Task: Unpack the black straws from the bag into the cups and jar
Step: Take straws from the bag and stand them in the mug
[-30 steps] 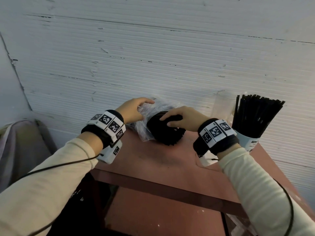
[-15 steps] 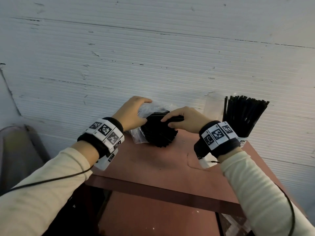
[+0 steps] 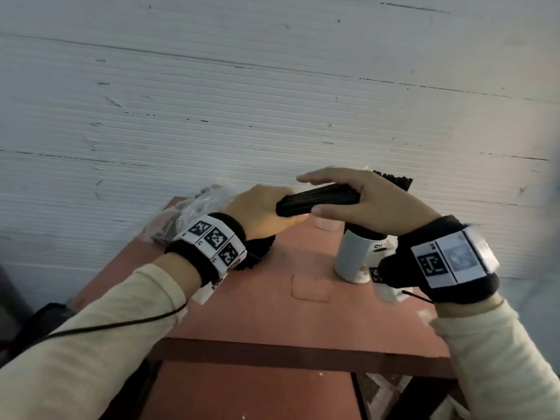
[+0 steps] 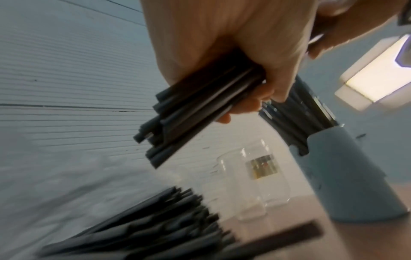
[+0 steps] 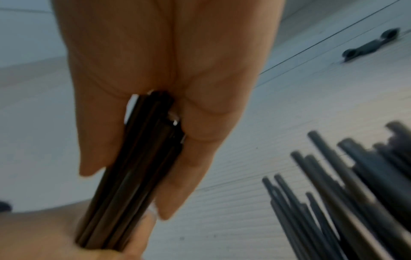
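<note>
A bundle of black straws (image 3: 318, 197) hangs level above the red table (image 3: 272, 313), held at both ends. My left hand (image 3: 266, 213) grips its left end, seen close in the left wrist view as the bundle (image 4: 195, 112). My right hand (image 3: 336, 192) pinches the right end between thumb and long fingers, round the bundle (image 5: 131, 176). The clear plastic bag (image 3: 194, 210) lies at the table's back left with more straws (image 4: 155, 228) fanning out of it. A white cup (image 3: 354, 259) full of straws (image 5: 355, 193) stands under my right hand. A clear jar (image 4: 255, 179) stands behind it.
A white ribbed wall (image 3: 272, 101) runs close behind the table. The table's front edge (image 3: 288, 353) is a dark red rail, with a lower red shelf (image 3: 257, 395) beneath it. A black cable (image 3: 121, 325) trails from my left wrist.
The bundle has come out of the bag and risen to the right, over the white cup. My left hand left the bag and now grips the bundle's end.
</note>
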{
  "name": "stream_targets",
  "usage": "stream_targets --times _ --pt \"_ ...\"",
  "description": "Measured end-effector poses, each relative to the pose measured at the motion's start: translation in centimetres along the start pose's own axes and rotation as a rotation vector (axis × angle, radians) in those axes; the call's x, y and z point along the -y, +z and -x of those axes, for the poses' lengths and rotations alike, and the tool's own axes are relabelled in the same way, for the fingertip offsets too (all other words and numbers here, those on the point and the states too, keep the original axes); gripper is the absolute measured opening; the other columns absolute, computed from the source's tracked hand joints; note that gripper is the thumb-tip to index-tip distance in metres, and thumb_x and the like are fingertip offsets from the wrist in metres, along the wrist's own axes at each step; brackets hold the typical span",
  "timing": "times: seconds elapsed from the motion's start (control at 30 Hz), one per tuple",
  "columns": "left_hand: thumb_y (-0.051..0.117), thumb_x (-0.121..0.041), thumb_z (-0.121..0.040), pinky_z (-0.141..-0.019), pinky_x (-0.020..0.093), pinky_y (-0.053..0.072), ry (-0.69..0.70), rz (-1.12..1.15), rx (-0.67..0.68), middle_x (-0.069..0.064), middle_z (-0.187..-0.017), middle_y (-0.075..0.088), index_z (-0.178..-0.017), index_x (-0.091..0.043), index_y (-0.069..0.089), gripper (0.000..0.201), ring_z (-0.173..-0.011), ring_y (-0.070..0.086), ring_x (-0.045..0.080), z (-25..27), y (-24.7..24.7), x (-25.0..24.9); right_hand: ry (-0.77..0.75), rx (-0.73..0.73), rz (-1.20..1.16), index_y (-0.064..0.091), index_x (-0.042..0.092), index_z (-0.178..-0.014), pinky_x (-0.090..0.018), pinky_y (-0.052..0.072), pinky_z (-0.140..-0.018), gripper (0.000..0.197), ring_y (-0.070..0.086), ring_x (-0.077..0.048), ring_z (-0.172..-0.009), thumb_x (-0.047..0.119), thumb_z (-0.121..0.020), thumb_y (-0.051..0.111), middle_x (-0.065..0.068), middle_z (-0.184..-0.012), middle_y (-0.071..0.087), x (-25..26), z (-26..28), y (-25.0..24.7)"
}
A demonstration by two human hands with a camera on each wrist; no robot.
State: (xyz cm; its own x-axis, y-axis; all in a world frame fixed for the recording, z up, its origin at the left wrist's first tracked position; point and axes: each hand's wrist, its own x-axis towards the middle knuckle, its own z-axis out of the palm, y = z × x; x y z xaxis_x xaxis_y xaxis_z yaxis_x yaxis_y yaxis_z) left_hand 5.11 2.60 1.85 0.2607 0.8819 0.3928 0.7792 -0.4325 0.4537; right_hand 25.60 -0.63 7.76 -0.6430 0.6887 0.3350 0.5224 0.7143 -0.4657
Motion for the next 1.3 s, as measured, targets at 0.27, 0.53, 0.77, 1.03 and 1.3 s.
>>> stream_targets --times 0.27,0.53,0.77,1.03,1.3 --pt "0.069 -0.049 -0.083 -0.075 0.032 0.049 -0.054 0.644 0.053 0.000 -0.060 0.060 -0.068 -0.019 0.057 0.036 -0.062 0.059 0.013 0.1 4.1 -4.2 -0.169 -0.485 -0.157 0.058 0.022 -0.124 -0.020 0.050 -0.090 0.034 0.062 -0.005 -0.104 0.015 -0.091 0.063 0.006 -0.119 0.061 1.8 -1.1 -0.1" --pt "0.079 -0.011 -0.078 -0.102 0.038 0.048 -0.260 0.822 0.301 0.006 -0.085 0.064 -0.084 -0.010 0.066 0.014 -0.088 0.063 0.018 1.1 7.1 -1.3 -0.098 -0.295 0.114 0.066 0.015 -0.111 -0.007 0.037 -0.090 0.021 0.054 -0.002 -0.101 0.017 -0.091 0.061 0.006 -0.110 0.061 -2.5 -2.0 4.4" --pt "0.077 -0.055 -0.070 -0.103 0.046 0.046 -0.290 0.725 0.317 0.001 -0.070 0.065 -0.072 -0.014 0.069 0.042 -0.083 0.066 0.021 1.2 7.3 -1.2 -0.111 -0.318 0.075 0.061 0.012 -0.118 -0.015 0.040 -0.094 0.030 0.052 -0.002 -0.102 0.020 -0.089 0.066 0.003 -0.117 0.056 -2.1 -1.8 4.6" --pt "0.068 -0.043 -0.083 -0.088 0.044 0.053 0.011 0.646 0.426 -0.002 -0.061 0.060 -0.055 -0.027 0.057 0.035 -0.072 0.064 0.020 2.2 3.8 -4.3 0.075 -0.228 -0.131 0.048 0.034 -0.131 -0.016 0.045 -0.080 0.072 0.052 -0.007 -0.102 0.048 -0.068 0.081 0.004 -0.126 0.046 -1.2 1.1 1.9" --pt "0.075 -0.042 -0.076 -0.085 0.036 0.053 0.047 0.664 0.514 0.003 -0.078 0.065 -0.079 -0.016 0.065 0.029 -0.079 0.064 0.016 2.4 5.2 -6.1 0.072 -0.160 -0.206 0.062 -0.005 -0.080 -0.027 0.054 -0.066 0.018 0.063 -0.014 -0.069 0.010 -0.083 0.071 -0.007 -0.072 0.064 -1.9 2.5 1.1"
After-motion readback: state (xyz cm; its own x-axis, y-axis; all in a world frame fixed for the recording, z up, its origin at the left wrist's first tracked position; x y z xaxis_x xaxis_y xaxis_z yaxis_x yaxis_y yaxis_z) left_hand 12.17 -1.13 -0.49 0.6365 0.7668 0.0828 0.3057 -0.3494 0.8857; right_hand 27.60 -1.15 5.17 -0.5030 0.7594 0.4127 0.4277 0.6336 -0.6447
